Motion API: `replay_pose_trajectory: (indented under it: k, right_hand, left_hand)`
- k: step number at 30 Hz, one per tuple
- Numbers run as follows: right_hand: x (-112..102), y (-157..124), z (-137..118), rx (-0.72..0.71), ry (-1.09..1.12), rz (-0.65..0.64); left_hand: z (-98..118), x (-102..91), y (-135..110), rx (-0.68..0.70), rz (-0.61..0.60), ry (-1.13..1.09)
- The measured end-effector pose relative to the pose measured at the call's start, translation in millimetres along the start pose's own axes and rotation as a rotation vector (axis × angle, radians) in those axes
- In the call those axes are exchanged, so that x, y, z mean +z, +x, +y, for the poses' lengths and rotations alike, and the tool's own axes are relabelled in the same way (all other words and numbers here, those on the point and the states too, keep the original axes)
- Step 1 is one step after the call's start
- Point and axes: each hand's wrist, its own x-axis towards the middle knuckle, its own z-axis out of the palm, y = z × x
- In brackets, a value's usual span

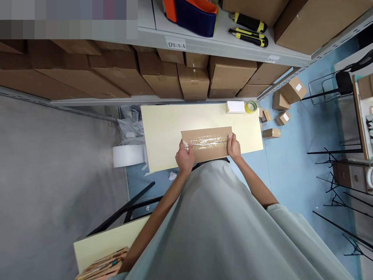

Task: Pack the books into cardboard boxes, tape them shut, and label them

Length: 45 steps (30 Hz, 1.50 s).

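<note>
A brown cardboard box (206, 153) with shiny clear tape along its middle seam is held at the near edge of the pale yellow table (163, 120). My left hand (185, 157) grips its left end, thumb on top. Around the right end my right hand (233, 146) is closed the same way. The undersides of the box and most fingertips are hidden. Farther back on the tabletop lie a small white box (235, 107) and, beside it, a roll of yellow tape (251, 106).
Cardboard boxes (194, 79) fill the shelf beyond the table. Above them, utility knives (249, 39) and a blue-and-orange holder (192, 17) rest on a grey shelf. Several small cartons (271, 133) are on the blue floor at right. A white roll (128, 156) stands left of the table.
</note>
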Motion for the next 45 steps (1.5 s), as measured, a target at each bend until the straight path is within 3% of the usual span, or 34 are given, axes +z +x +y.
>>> replay_pose_trajectory:
  k: [14,16,19,22,24,26,32,36,40,42,45]
  right_hand:
    - [-5,3,-3,-0.026,-0.010,-0.065]
    - [-5,-1,-6,-0.098,-0.097,0.009]
    - [2,-16,-20,-0.315,-0.271,0.112]
    - [14,-35,-34,-0.559,-0.385,-0.050]
    - [21,-42,-36,-0.643,-0.418,-0.183]
    - [21,-43,-31,-0.635,-0.424,-0.218]
    - [0,-40,-6,-0.484,-0.419,-0.099]
    - [4,-43,-21,-0.480,-0.402,-0.087]
    - [19,-40,-44,-0.606,-0.389,-0.195]
    - [20,-36,-45,-0.631,-0.389,-0.236]
    - [5,-30,-27,-0.543,-0.389,-0.178]
  left_hand:
    - [1,-0.9,2,-0.005,-0.065,0.085]
    - [0,-3.6,0,0.089,-0.030,0.101]
    - [3,-6.0,-7,0.385,0.035,0.195]
    - [8,-5.0,-13,0.738,-0.160,0.308]
    - [7,-5.8,-13,0.859,-0.293,0.357]
    - [1,-10.8,-10,0.869,-0.324,0.387]
    - [-22,-36.7,-3,0.748,-0.229,0.436]
    - [-5,-32.4,-12,0.736,-0.203,0.443]
    - [19,-20.1,-11,0.818,-0.274,0.430]
    - [18,-21.3,-6,0.819,-0.311,0.426]
    - [2,-34.6,1,0.763,-0.284,0.423]
